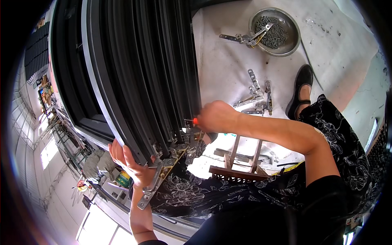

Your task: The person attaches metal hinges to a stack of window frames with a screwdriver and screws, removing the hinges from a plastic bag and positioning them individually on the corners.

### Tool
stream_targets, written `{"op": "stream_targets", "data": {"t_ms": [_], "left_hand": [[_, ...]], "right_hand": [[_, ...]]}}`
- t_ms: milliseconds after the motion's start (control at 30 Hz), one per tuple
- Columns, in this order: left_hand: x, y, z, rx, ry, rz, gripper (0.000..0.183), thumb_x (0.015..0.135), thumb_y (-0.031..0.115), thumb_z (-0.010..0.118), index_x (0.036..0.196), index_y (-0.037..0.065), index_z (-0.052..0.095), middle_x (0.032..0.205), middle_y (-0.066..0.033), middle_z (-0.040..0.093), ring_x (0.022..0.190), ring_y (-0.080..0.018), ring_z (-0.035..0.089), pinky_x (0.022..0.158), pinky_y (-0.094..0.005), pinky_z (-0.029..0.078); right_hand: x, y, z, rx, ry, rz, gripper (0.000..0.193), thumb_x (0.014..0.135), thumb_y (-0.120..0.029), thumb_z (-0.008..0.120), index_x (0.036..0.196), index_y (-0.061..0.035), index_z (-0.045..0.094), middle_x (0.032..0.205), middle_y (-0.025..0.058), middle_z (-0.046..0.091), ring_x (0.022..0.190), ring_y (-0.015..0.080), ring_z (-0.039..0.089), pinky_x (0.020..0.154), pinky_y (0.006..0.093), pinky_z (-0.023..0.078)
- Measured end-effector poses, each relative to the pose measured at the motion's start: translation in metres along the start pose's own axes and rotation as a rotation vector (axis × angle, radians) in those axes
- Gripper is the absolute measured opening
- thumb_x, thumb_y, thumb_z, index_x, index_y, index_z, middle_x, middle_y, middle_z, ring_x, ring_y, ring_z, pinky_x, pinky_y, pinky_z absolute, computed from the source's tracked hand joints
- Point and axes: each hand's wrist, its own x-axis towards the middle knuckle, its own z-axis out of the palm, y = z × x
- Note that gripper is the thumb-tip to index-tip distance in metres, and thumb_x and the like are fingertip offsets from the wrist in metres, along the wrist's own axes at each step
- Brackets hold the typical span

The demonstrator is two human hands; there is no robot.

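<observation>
A row of dark metal window frames (134, 73) stands packed together at the left. My left hand (132, 165) grips the near lower corner of a frame, fingers along its pale outer side. Next to its wrist a metal hinge arm (155, 183) sticks out from the frame's end. More metal hinges (190, 153) sit along the near ends of the frames. My right hand (218, 118), slightly blurred, is closed around a screwdriver (195, 121); its red part and thin shaft show, pointing left at the frame ends. The rest of its handle is hidden in my fist.
A steel bowl (295, 38) of screws (274, 38) stands on the pale floor covering, with a hinge (241, 38) across its rim. Several loose hinges (257, 96) lie nearer. A small wooden stool (239, 175) is by my legs, and my shoe (303, 87) is at the right.
</observation>
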Motion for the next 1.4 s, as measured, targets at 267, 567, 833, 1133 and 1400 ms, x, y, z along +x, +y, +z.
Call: {"op": "stream_targets", "data": {"t_ms": [267, 567, 833, 1133, 1400], "left_hand": [[-0.001, -0.001, 0.000, 0.001, 0.004, -0.010, 0.077, 0.087, 0.039, 0.062, 0.150, 0.014, 0.025, 0.140, -0.0210, 0.042, 0.133, -0.0392, 0.041, 0.109, -0.0674, 0.027], [0.007, 0.005, 0.002, 0.013, 0.029, -0.009, 0.078, 0.087, 0.041, 0.064, 0.150, 0.015, 0.026, 0.138, -0.0218, 0.045, 0.131, -0.0390, 0.044, 0.107, -0.0668, 0.029], [0.004, 0.003, 0.000, 0.020, 0.013, -0.011, 0.077, 0.086, 0.037, 0.063, 0.149, 0.015, 0.025, 0.136, -0.0223, 0.045, 0.130, -0.0391, 0.045, 0.107, -0.0667, 0.029], [0.006, 0.005, 0.001, 0.028, 0.014, -0.008, 0.076, 0.085, 0.035, 0.062, 0.148, 0.013, 0.025, 0.135, -0.0221, 0.044, 0.129, -0.0401, 0.045, 0.107, -0.0662, 0.030], [-0.002, -0.002, 0.004, 0.034, 0.028, -0.003, 0.076, 0.087, 0.044, 0.063, 0.147, 0.012, 0.028, 0.140, -0.0222, 0.043, 0.131, -0.0394, 0.044, 0.107, -0.0668, 0.030]], "right_hand": [[0.005, -0.023, 0.009, -0.165, -0.182, -0.032, 0.021, 0.080, -0.031, 0.068, 0.073, -0.0115, 0.071, 0.073, 0.0033, 0.066, 0.081, 0.0246, 0.066, 0.062, 0.0406, 0.052], [0.004, 0.006, 0.009, 0.063, 0.063, 0.073, 0.033, 0.086, -0.039, 0.063, 0.068, -0.0109, 0.066, 0.066, 0.0083, 0.063, 0.068, 0.0297, 0.064, 0.059, 0.0426, 0.051], [0.009, -0.007, 0.002, 0.216, 0.019, 0.225, 0.034, 0.089, -0.038, 0.062, 0.073, -0.0093, 0.070, 0.065, 0.0106, 0.066, 0.062, 0.0306, 0.065, 0.059, 0.0419, 0.051], [0.010, 0.014, 0.026, 1.606, -0.205, 0.799, 0.038, 0.091, -0.038, 0.065, 0.085, -0.0025, 0.074, 0.061, 0.0050, 0.064, 0.046, 0.0114, 0.057, 0.040, 0.0245, 0.040], [0.001, 0.016, 0.016, 1.360, -0.277, 0.696, 0.041, 0.093, -0.046, 0.062, 0.090, -0.0075, 0.075, 0.065, 0.0038, 0.067, 0.053, 0.0109, 0.060, 0.047, 0.0243, 0.045]]}}
